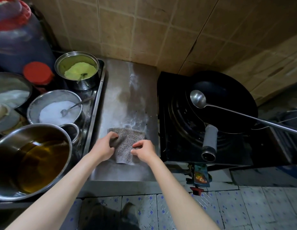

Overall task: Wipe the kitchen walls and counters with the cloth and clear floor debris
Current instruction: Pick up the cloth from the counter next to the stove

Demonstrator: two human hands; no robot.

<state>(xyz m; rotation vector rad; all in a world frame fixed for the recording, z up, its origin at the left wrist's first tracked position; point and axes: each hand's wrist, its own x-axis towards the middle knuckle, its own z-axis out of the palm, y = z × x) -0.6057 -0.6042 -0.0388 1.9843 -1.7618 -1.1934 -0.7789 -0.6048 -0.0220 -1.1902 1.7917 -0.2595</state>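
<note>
tan square-tiled wall (161,27) runs behind, meeting in a corner above the stove; grout lines dark. floor (227,209) below is pale tile with small blue marks.

steel worktop (127,90), a brushed strip between tray and stove, streaked with whitish wet smears and a dull brown patch mid-way.

black stove (176,130) to the right, ringed burner, dark round wok (230,97) sitting on it with a grey cylindrical handle pointing toward me. long steel ladle (198,98) lies in the wok, shaft running off right.

left side: big steel bowl (11,146) of amber oil, nearest me. large dark jug (16,39) with red cap at far left. steel pot of white grains (56,110) with a spoon in it; steel pot of yellow powder (78,70) behind it. red-lidded jar (36,73) between jug and pots.

grey cloth (127,145), nubby terry, folded roughly square, lies flat on the near part of the worktop. my left hand (103,148) pinches its left edge, fingers curled under a raised fold. my right hand (142,151) presses on the right edge, fingers bent and close together, tips on the cloth.
</note>
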